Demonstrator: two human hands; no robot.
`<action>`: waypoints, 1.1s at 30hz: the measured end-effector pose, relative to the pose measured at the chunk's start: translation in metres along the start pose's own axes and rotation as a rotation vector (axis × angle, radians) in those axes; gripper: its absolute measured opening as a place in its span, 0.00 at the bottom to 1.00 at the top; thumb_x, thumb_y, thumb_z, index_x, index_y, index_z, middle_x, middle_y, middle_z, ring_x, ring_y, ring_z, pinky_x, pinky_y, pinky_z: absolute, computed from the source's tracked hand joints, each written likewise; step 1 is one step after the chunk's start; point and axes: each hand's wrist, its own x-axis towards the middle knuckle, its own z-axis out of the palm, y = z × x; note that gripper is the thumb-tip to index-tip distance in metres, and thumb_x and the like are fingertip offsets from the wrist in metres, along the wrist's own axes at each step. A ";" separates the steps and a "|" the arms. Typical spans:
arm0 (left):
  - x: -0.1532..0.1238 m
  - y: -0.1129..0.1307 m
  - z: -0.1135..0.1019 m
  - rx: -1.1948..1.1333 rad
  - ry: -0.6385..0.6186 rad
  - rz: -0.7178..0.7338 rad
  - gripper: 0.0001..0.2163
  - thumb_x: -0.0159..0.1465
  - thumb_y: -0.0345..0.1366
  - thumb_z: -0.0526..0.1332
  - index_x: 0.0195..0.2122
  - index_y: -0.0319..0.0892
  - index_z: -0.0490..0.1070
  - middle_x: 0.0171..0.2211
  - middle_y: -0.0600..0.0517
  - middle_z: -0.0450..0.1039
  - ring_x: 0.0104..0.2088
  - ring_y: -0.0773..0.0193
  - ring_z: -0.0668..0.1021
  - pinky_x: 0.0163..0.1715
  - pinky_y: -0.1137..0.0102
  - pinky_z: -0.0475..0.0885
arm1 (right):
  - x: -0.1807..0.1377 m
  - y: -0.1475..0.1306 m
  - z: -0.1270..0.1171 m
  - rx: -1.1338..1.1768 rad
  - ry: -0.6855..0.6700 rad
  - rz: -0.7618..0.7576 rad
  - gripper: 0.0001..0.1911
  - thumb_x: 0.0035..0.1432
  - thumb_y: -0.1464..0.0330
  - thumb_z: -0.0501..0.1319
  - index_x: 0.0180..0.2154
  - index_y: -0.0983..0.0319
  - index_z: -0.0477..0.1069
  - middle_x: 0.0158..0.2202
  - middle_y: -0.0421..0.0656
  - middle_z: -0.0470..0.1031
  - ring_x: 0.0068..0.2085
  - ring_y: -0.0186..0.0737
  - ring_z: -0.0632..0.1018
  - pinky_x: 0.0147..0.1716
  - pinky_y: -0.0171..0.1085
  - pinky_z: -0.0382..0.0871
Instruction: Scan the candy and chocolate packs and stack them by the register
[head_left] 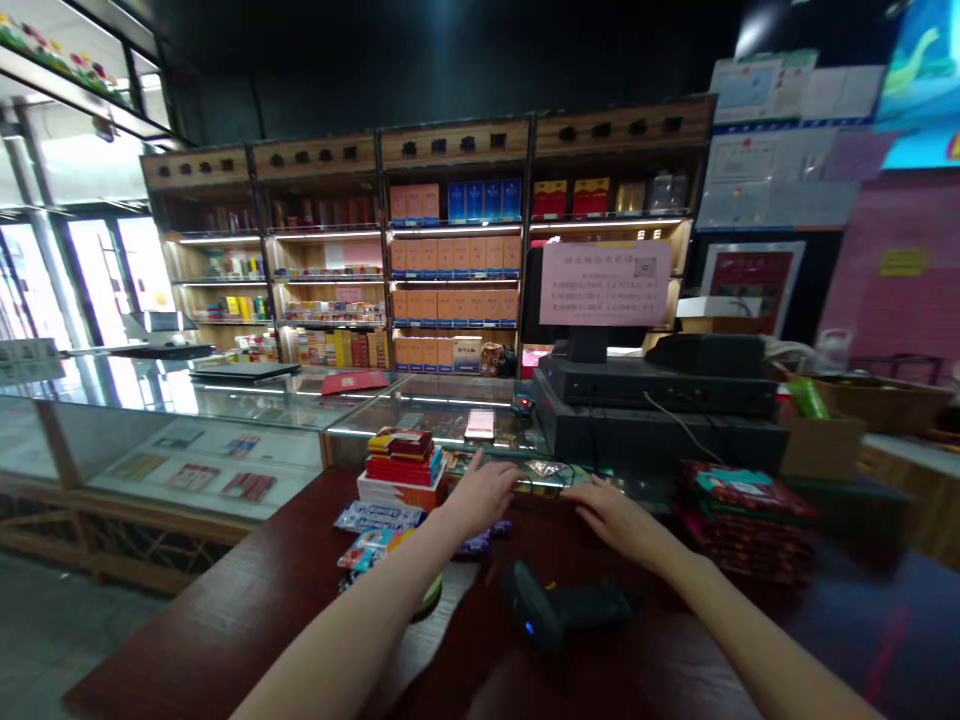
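My left hand (482, 492) reaches over the far side of the dark red counter (300, 590), fingers stretched forward near the glass display case. Just left of it stands a stack of small red and yellow boxes (403, 458) on a white and orange box (401, 490). Snack packets (381, 516) lie partly behind my left forearm. My right hand (611, 515) extends toward the glass edge, its fingers apart, with nothing seen in it. A black handheld barcode scanner (559, 608) with a blue light lies between my forearms, touched by neither hand.
A register with a pink notice (604, 285) stands at the back right. A pile of dark red packets (742, 520) sits right of my right forearm. On the glass lie a small white-pink item (480, 424) and a red folder (354, 382). Stocked shelves (455, 256) line the back wall.
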 end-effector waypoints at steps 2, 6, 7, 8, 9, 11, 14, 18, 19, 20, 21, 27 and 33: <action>-0.010 -0.009 0.000 0.008 0.007 -0.022 0.14 0.66 0.30 0.55 0.52 0.49 0.67 0.55 0.51 0.73 0.57 0.58 0.74 0.68 0.47 0.43 | 0.007 -0.010 0.007 0.032 -0.012 -0.005 0.19 0.62 0.73 0.52 0.51 0.57 0.74 0.52 0.46 0.79 0.55 0.47 0.76 0.65 0.57 0.57; -0.028 -0.022 -0.003 0.012 -0.002 -0.062 0.15 0.66 0.29 0.55 0.52 0.49 0.68 0.54 0.50 0.73 0.57 0.59 0.73 0.68 0.48 0.43 | 0.017 -0.028 0.021 0.093 -0.018 0.006 0.18 0.63 0.73 0.53 0.51 0.57 0.74 0.52 0.45 0.79 0.55 0.47 0.76 0.63 0.53 0.61; -0.031 -0.024 -0.005 0.009 -0.004 -0.070 0.15 0.66 0.29 0.54 0.52 0.50 0.68 0.54 0.50 0.73 0.57 0.59 0.73 0.68 0.48 0.43 | 0.020 -0.032 0.024 0.107 -0.022 0.008 0.18 0.63 0.72 0.54 0.51 0.57 0.74 0.52 0.45 0.79 0.55 0.46 0.76 0.63 0.52 0.62; -0.035 -0.026 -0.007 0.007 -0.001 -0.077 0.15 0.66 0.29 0.54 0.52 0.50 0.69 0.55 0.50 0.73 0.58 0.59 0.73 0.68 0.48 0.44 | 0.023 -0.036 0.028 0.120 -0.025 0.007 0.18 0.62 0.72 0.54 0.51 0.58 0.74 0.53 0.45 0.78 0.55 0.46 0.76 0.63 0.52 0.62; -0.038 -0.028 -0.009 0.008 0.011 -0.084 0.16 0.66 0.29 0.54 0.53 0.50 0.68 0.56 0.50 0.72 0.58 0.59 0.72 0.68 0.48 0.44 | 0.026 -0.040 0.031 0.134 -0.027 0.003 0.18 0.62 0.72 0.54 0.52 0.58 0.74 0.53 0.45 0.78 0.55 0.46 0.76 0.62 0.51 0.63; -0.043 -0.034 -0.014 0.024 0.058 -0.099 0.16 0.67 0.30 0.54 0.54 0.51 0.68 0.57 0.50 0.71 0.60 0.59 0.69 0.68 0.48 0.43 | 0.035 -0.047 0.035 0.161 -0.025 -0.011 0.19 0.62 0.71 0.55 0.53 0.58 0.74 0.54 0.46 0.78 0.55 0.47 0.75 0.60 0.50 0.65; -0.050 -0.048 -0.022 0.066 0.150 -0.150 0.16 0.67 0.32 0.55 0.54 0.51 0.68 0.58 0.50 0.70 0.62 0.59 0.67 0.69 0.50 0.41 | 0.053 -0.059 0.040 0.193 -0.027 -0.043 0.19 0.62 0.71 0.55 0.53 0.57 0.74 0.53 0.46 0.78 0.54 0.46 0.76 0.59 0.49 0.67; -0.058 -0.072 -0.034 0.115 0.240 -0.264 0.15 0.68 0.35 0.55 0.55 0.51 0.67 0.60 0.50 0.69 0.64 0.56 0.64 0.68 0.48 0.43 | 0.080 -0.077 0.044 0.206 -0.060 -0.064 0.19 0.63 0.70 0.55 0.54 0.57 0.73 0.53 0.46 0.78 0.56 0.47 0.76 0.63 0.54 0.60; -0.061 -0.077 -0.037 0.126 0.256 -0.291 0.15 0.68 0.35 0.56 0.56 0.51 0.67 0.60 0.50 0.68 0.65 0.55 0.63 0.68 0.47 0.44 | 0.087 -0.082 0.045 0.208 -0.068 -0.064 0.19 0.63 0.70 0.55 0.54 0.57 0.73 0.54 0.46 0.78 0.56 0.48 0.75 0.64 0.56 0.57; -0.064 -0.083 -0.040 0.137 0.271 -0.317 0.16 0.67 0.36 0.56 0.56 0.51 0.67 0.61 0.50 0.67 0.65 0.55 0.63 0.68 0.47 0.45 | 0.094 -0.086 0.046 0.212 -0.071 -0.063 0.19 0.63 0.71 0.56 0.54 0.57 0.72 0.55 0.46 0.78 0.56 0.48 0.76 0.65 0.57 0.54; -0.067 -0.088 -0.043 0.145 0.287 -0.341 0.16 0.67 0.36 0.57 0.57 0.50 0.66 0.62 0.49 0.66 0.65 0.54 0.62 0.68 0.48 0.45 | 0.100 -0.091 0.048 0.217 -0.067 -0.066 0.19 0.63 0.71 0.56 0.54 0.58 0.72 0.55 0.46 0.78 0.56 0.48 0.76 0.66 0.58 0.52; -0.085 -0.124 -0.050 0.131 0.370 -0.466 0.22 0.65 0.41 0.59 0.61 0.48 0.61 0.64 0.45 0.61 0.66 0.52 0.61 0.66 0.47 0.49 | 0.139 -0.115 0.057 0.255 0.038 -0.078 0.20 0.60 0.73 0.58 0.53 0.56 0.74 0.53 0.46 0.79 0.54 0.48 0.78 0.57 0.48 0.68; -0.097 -0.166 -0.038 -0.207 0.513 -0.692 0.25 0.65 0.48 0.58 0.60 0.42 0.62 0.61 0.41 0.65 0.64 0.52 0.65 0.65 0.55 0.55 | 0.168 -0.125 0.070 0.311 0.058 0.000 0.20 0.61 0.69 0.59 0.55 0.59 0.71 0.56 0.48 0.76 0.57 0.48 0.76 0.59 0.46 0.66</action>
